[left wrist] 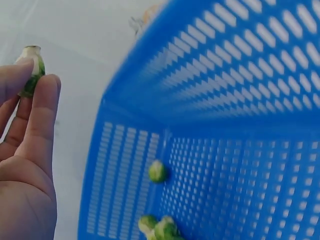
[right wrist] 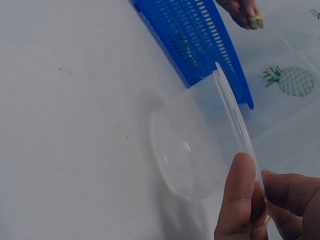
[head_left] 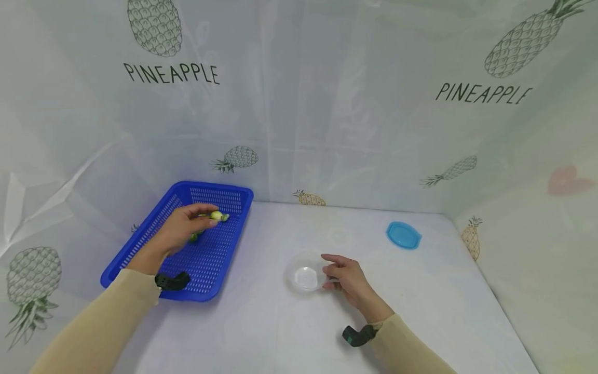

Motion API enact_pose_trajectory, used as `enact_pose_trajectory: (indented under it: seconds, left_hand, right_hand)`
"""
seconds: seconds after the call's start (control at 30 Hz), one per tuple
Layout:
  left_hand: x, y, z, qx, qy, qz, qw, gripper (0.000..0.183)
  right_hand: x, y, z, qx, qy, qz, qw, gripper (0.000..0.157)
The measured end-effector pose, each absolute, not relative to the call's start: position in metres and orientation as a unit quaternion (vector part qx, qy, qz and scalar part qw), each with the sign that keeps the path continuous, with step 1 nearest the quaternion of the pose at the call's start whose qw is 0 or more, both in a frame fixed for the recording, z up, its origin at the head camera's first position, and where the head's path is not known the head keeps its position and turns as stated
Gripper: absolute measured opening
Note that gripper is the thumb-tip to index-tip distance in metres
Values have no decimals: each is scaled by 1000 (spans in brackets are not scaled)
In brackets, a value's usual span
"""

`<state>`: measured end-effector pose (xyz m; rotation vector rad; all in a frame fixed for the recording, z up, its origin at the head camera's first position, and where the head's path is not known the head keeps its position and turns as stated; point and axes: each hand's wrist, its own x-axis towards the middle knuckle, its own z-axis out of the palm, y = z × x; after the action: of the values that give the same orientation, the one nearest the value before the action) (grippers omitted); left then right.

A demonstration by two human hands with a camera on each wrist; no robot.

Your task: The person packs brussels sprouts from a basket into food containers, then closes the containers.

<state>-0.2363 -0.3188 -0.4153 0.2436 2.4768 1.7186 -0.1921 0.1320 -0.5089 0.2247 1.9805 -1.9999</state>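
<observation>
Pinching the clear bowl (head_left: 306,279) by its rim, your right hand (head_left: 348,280) is over the white table (head_left: 261,322). Farther off, your left hand (head_left: 179,228) pinches a Brussels sprout (head_left: 217,215) above the blue basket (head_left: 205,265), where more sprouts (left wrist: 166,229) lie; a light-blue lid (head_left: 403,235) lies rightward.

Diffuse light; I see soft shadow beside the clear cup (right wrist: 192,137), small glints on it, and the blue basket (left wrist: 150,60) slightly blurred.

Left hand (head_left: 179,228) pinching, right hand (head_left: 349,279) gripping, forearms (head_left: 100,322) (both sleeved) stretched forward
</observation>
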Motion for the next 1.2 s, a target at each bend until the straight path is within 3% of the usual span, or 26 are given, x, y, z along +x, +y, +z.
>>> enact_pose_trajectory:
  seconds: [0.67,1.2]
  left_hand:
    - [-212,-233,-413,121,766,631,37,36]
    - [-198,-179,-444,110,776,620,30,33]
  right_hand:
    - [-199,128,-510,73,684,-708,159,45]
    - [-200,128,-513,71,682,-710,159,45]
